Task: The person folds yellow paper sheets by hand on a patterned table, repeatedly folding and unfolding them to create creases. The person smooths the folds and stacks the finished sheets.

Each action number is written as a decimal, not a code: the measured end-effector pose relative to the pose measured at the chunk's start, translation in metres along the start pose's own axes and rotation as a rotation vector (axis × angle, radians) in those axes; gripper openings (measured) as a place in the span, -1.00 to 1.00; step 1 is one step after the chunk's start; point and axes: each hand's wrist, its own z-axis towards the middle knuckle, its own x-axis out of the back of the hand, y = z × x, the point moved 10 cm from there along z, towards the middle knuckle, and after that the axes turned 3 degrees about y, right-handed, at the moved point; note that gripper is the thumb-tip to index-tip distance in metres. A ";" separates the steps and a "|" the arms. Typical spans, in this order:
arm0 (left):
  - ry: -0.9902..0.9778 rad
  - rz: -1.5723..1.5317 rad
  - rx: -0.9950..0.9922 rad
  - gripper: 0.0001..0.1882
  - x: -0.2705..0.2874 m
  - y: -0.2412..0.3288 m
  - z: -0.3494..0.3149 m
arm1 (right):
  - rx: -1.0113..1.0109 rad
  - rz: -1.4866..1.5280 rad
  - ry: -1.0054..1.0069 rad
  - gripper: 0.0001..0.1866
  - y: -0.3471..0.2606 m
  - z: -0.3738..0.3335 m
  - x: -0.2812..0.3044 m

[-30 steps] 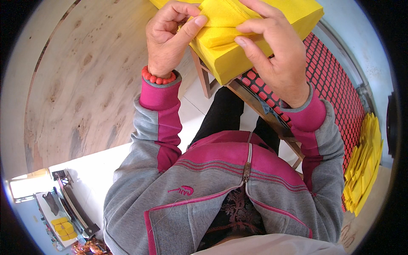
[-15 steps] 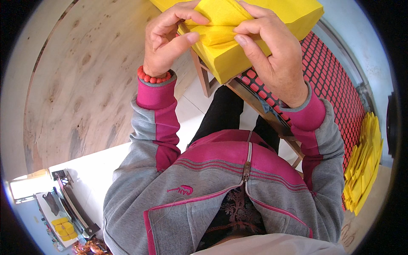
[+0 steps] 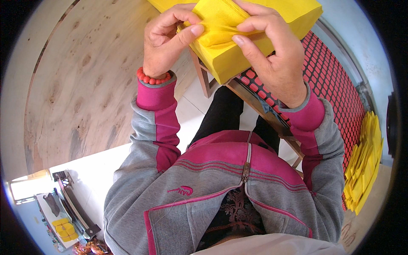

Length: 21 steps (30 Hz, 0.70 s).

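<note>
Near the top of the view, both my hands are on a folded yellow cloth [image 3: 219,19] that looks like thin non-woven fabric. My left hand [image 3: 163,46], with a red bead bracelet at the wrist, pinches its left edge between thumb and forefinger. On the other side my right hand [image 3: 274,55] grips the cloth's right edge with its fingers; its thumb rests a little lower, near the fold. Directly beneath lies a large yellow box-shaped piece [image 3: 236,61] with creased corners. Whether the cloth is joined to it I cannot tell.
A wooden board [image 3: 85,85] fills the left side. To the right, a red-and-black patterned surface [image 3: 327,80] runs along a pale wall. A stack of flat yellow pieces [image 3: 363,165] stands at its right end. Wooden legs [image 3: 202,76] show below the yellow box-shaped piece.
My left thumb has moved right and up, closing with the forefinger on the cloth's edge. The cloth has shifted slightly and bunches more at the fold. My right hand has barely moved.
</note>
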 end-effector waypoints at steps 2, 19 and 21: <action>0.112 -0.033 0.058 -0.89 0.007 -0.007 -0.002 | -0.023 -0.036 -0.017 -0.80 0.000 0.000 0.002; 0.016 -0.022 -0.082 -0.87 0.001 0.004 0.001 | 0.018 -0.023 -0.048 -0.82 0.003 -0.002 -0.006; -0.004 0.012 -0.098 -0.84 -0.001 0.005 0.001 | 0.002 -0.047 -0.068 -0.82 0.002 -0.001 -0.006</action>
